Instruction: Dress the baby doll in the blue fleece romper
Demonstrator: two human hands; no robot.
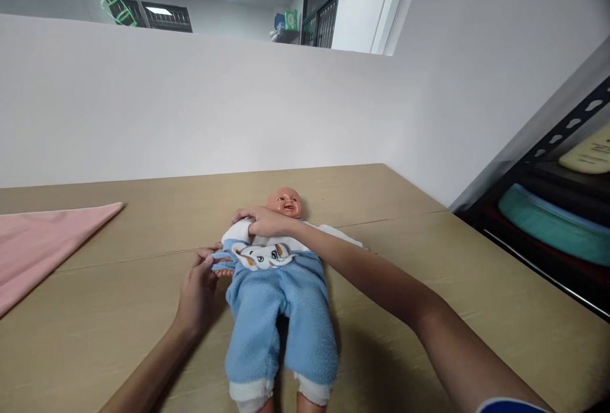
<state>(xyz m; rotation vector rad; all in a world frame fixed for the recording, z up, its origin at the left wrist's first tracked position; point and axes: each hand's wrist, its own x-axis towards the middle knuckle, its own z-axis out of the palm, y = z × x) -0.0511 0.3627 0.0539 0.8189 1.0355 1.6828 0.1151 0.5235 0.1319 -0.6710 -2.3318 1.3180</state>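
A baby doll (286, 202) lies on its back on the table, head away from me. It wears a fleecy blue and white outfit (281, 292) with an animal face on the front. At the doll's arm on the left, my left hand (197, 286) is closed on the blue sleeve cuff (223, 260), close to the doll's small fingers. My right hand (264, 221) reaches across the doll's chest, its fingers bent onto the white upper sleeve (239, 231) by the shoulder. Part of the doll's chest is hidden behind my right forearm.
A pink cloth (52, 235) lies flat on the brown tabletop (391, 267) at the left. A low white wall (190, 108) rises behind the table. To the right stands a black shelf with a teal folded item (557, 222) and a cream bottle (588, 154).
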